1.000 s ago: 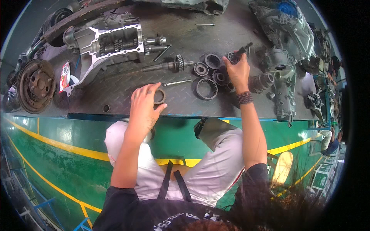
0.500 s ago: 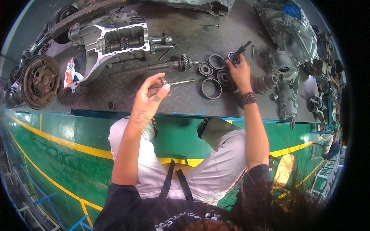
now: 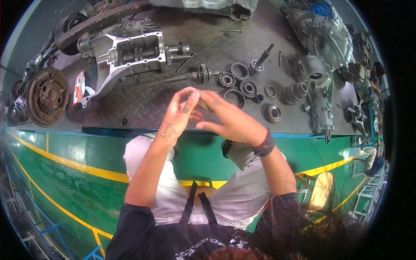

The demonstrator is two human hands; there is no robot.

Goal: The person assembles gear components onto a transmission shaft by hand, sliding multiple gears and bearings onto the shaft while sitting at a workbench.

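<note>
Brings right hand [image 3: 236, 123], grip unclear, from dark metal shaft [image 3: 262, 58] to half-hidden brown metal ring [image 3: 204, 105] pinched in left hand [image 3: 177, 117], now two-handed.

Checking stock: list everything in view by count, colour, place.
Gear housing: one, grey, bench left
Loose shafts: at least two, grey, mid-bench
Loose rings and gears: at least eight, grey, mostly centre-right
Gear stack: one, grey, right
Rods: at least three, grey, mid-bench, far side
Casings: at least three, grey, right, far edge
Round plate: one, brown, left
Packet: one, red-white, left
Workbench: one, dark grey, centre
Wooden seat: one, tan, lower right
Floor: one, green, yellow-lined, below
Legs: two, white trousers, below
Left hand: one, bare, centre
Right hand: one, bare, centre
</note>
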